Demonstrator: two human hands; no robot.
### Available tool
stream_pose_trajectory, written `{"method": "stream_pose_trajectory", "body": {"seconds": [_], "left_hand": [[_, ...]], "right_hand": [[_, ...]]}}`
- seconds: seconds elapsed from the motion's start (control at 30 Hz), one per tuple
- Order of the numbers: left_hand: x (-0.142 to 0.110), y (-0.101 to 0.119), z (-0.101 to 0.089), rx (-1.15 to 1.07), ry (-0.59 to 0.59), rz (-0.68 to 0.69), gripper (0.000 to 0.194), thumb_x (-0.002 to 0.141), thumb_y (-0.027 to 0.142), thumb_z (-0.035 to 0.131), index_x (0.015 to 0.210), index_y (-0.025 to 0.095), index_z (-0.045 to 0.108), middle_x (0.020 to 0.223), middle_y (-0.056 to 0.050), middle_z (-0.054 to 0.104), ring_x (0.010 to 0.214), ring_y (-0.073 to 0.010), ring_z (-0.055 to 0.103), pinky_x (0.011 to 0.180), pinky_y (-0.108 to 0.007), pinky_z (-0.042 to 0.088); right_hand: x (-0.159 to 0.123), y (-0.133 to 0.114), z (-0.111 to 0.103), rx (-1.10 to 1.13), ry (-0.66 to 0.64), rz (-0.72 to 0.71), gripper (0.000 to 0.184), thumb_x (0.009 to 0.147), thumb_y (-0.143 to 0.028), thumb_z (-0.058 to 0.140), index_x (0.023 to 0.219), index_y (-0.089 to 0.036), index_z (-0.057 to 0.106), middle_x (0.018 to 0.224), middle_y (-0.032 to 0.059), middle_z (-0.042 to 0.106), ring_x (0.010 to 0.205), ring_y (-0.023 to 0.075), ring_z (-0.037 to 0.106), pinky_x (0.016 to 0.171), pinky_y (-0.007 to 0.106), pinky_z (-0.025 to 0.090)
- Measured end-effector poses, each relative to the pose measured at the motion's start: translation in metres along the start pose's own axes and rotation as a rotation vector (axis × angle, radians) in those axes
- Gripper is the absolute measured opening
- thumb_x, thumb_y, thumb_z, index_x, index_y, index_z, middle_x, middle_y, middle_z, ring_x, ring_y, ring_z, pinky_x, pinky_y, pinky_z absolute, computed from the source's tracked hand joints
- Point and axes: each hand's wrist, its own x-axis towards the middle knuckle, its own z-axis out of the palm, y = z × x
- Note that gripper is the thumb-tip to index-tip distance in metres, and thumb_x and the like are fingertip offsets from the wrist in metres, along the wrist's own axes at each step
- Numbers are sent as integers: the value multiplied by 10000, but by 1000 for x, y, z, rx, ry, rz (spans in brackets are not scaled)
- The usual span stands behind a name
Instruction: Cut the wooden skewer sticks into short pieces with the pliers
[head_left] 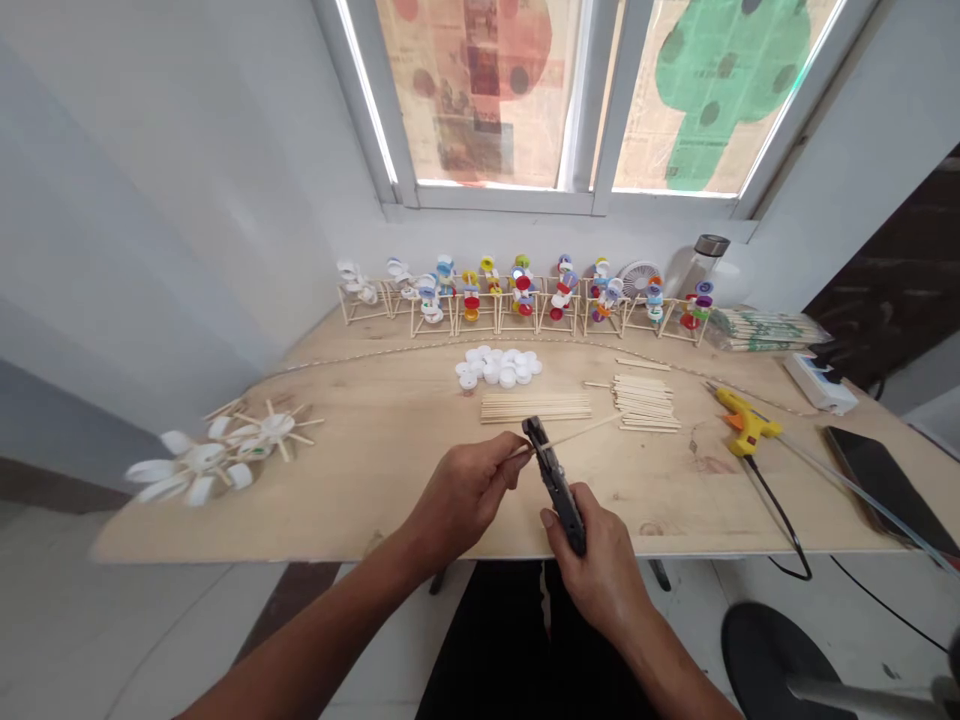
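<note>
My left hand (469, 490) pinches a thin wooden stick (589, 432), which points off to the right above the table. In my right hand (606, 560) is a pair of dark pliers (559, 485), their head up against the stick just beside my left fingertips. Whether the jaws bite into the stick is hard to make out. Just beyond my hands lies a row of long wooden sticks (536, 408). To its right is a stack of shorter sticks (646, 403), and behind sits a cluster of white bottle caps (499, 368).
A yellow glue gun (750, 425), a phone (892, 480) and a power strip (821, 383) lie at right. Wheels of sticks and white pieces (202, 460) rest at left. Stick frames with coloured caps (521, 300) line the back, near a glass bottle (697, 270).
</note>
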Motion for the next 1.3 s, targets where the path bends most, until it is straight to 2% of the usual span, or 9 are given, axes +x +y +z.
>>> {"method": "stream_pose_trajectory", "body": {"seconds": [0.13, 0.23, 0.33, 0.43, 0.63, 0.8, 1.1, 1.3], "left_hand": [[-2, -5, 9, 186, 85, 78, 208, 886, 233, 355, 815, 161, 538, 625, 16, 562, 555, -88, 521, 540, -183, 376], [-5, -8, 20, 489, 190, 144, 212, 885, 215, 359, 931, 154, 556, 677, -17, 588, 594, -117, 536, 532, -208, 369], [-5, -12, 28, 756, 269, 184, 204, 870, 172, 387, 949, 135, 571, 623, -20, 555, 537, -122, 495, 499, -230, 332], [-3, -16, 32, 825, 328, 231, 185, 857, 160, 421, 953, 129, 576, 599, -10, 532, 517, -116, 471, 496, -241, 320], [0, -23, 32, 782, 381, 272, 172, 851, 154, 435, 952, 137, 573, 573, 10, 508, 497, -95, 458, 479, -226, 309], [-1, -22, 31, 732, 351, 284, 183, 856, 161, 418, 964, 127, 562, 564, 15, 511, 473, -92, 464, 452, -217, 310], [-5, -19, 22, 402, 223, 253, 177, 880, 194, 363, 947, 159, 523, 707, -10, 623, 588, -105, 576, 516, -195, 399], [-3, -8, 8, 167, 60, 105, 207, 883, 232, 347, 768, 169, 507, 606, 11, 564, 496, -83, 504, 484, -183, 361]], "right_hand": [[4, 2, 3, -35, 6, 18, 200, 833, -379, 408, 712, -221, 392, 546, -23, 524, 501, 156, 521, 487, 224, 281], [7, 4, 6, -38, -5, 27, 199, 832, -379, 409, 711, -221, 395, 546, -21, 529, 501, 156, 519, 487, 225, 277], [10, 6, 9, -26, -9, 38, 202, 833, -381, 409, 711, -220, 400, 552, -16, 539, 506, 156, 523, 489, 226, 280], [12, 6, 10, -22, -16, 51, 207, 834, -381, 410, 703, -221, 394, 556, -14, 545, 517, 159, 531, 497, 229, 287], [13, 1, 5, 46, -20, 65, 181, 825, -373, 432, 734, -217, 441, 596, -12, 579, 555, 160, 552, 520, 230, 313], [10, -1, 0, 62, -42, 56, 144, 812, -354, 453, 777, -215, 468, 632, -9, 593, 586, 166, 563, 541, 235, 334], [5, -1, -2, 20, -31, 44, 119, 807, -329, 456, 758, -222, 438, 598, -28, 561, 552, 162, 546, 515, 229, 316], [3, -1, -3, -18, -18, 9, 120, 821, -333, 443, 789, -218, 457, 607, -25, 563, 557, 162, 550, 513, 230, 308]]}}
